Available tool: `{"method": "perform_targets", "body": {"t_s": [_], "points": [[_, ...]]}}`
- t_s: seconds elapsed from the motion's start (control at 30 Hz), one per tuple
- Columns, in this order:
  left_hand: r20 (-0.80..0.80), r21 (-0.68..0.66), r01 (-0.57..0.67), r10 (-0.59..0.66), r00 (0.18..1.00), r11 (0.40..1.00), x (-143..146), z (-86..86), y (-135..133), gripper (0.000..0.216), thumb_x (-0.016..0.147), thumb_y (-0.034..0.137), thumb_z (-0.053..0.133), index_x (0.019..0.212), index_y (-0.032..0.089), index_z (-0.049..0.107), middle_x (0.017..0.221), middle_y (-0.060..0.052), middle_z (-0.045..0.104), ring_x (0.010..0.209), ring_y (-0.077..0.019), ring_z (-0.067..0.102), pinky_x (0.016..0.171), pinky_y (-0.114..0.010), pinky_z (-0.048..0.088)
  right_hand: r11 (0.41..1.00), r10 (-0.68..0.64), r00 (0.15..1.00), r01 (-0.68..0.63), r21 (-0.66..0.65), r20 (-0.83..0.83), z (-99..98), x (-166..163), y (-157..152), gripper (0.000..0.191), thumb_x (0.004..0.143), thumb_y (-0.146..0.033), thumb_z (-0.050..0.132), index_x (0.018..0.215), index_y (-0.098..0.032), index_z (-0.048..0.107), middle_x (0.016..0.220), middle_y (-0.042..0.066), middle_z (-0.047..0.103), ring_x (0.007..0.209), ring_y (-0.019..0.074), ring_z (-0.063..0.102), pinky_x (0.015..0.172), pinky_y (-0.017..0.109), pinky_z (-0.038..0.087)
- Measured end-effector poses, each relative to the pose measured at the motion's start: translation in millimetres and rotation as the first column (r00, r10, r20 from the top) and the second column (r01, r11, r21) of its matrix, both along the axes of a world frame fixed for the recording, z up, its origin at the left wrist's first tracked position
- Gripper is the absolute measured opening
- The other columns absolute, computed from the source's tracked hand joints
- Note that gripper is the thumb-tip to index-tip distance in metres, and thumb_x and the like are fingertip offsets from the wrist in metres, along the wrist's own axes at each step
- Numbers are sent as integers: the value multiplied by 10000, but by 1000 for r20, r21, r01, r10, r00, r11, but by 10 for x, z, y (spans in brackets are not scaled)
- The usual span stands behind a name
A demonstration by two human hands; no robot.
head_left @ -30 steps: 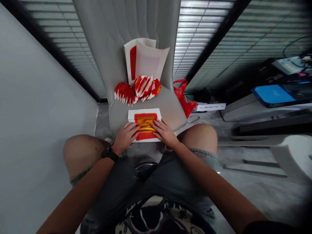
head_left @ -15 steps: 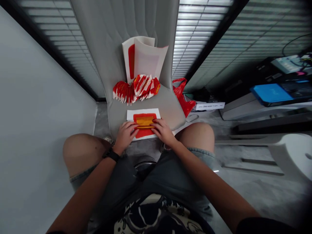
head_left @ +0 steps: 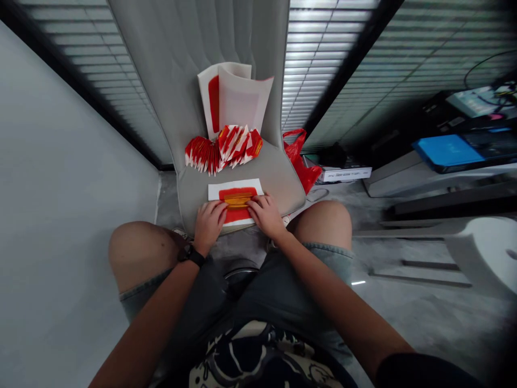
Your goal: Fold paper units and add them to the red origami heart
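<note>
A white paper sheet with a red printed panel lies on the chair seat between my hands. Across its middle runs a narrow pleated gold-orange band. My left hand holds the band's left end and the sheet, its fingertips pressed on the fold. My right hand does the same at the right end. Behind the sheet lies a fan of folded red-and-white paper pieces. White sheets with red print stand against the chair back.
The grey chair seat sits between my knees. A red plastic bag hangs at its right side, near a white box. A blue tablet lies on a shelf at the far right. Window blinds and a grey wall flank the chair.
The gold band has narrowed into a tighter pleat, and my hands have drawn closer around it. The view has shifted slightly.
</note>
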State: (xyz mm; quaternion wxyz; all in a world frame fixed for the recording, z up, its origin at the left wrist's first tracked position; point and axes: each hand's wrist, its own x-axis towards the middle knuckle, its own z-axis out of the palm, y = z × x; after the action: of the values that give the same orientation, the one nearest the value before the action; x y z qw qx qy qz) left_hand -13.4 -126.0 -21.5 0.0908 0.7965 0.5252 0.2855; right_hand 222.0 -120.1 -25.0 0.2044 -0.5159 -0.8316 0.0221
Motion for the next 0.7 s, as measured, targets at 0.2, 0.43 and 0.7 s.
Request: {"method": "perform_targets", "body": {"t_s": [0.2, 0.43, 0.7], "points": [[-59, 51, -13, 16, 998, 999, 29, -5, -13, 250, 995, 218, 528, 1186, 218, 689, 1202, -87, 681, 1132, -255, 579, 988, -423, 476, 997, -25, 996, 19, 74, 87, -31, -37, 17, 346, 1038, -280, 459, 1300, -187, 665, 1155, 124, 644, 1123, 247, 531, 1202, 488, 329], [-227, 114, 130, -101, 969, 985, 21, -15, -102, 329, 981, 172, 536, 1278, 220, 670, 1293, -79, 685, 1225, -287, 557, 1096, -475, 418, 992, -53, 991, 38, 123, 122, 1, -12, -12, 378, 1030, -291, 484, 1355, -163, 628, 1186, 142, 664, 1168, 260, 548, 1201, 505, 327], [-277, 15, 117, -108, 955, 993, 15, 5, -169, 397, 971, 162, 523, 1355, 185, 624, 1384, -125, 630, 1304, -296, 536, 1114, -466, 442, 995, 94, 984, -99, 28, 151, 61, -193, -242, 417, 1012, -176, 468, 1411, -141, 584, 1445, 144, 587, 1367, 285, 501, 1207, 500, 365]]}}
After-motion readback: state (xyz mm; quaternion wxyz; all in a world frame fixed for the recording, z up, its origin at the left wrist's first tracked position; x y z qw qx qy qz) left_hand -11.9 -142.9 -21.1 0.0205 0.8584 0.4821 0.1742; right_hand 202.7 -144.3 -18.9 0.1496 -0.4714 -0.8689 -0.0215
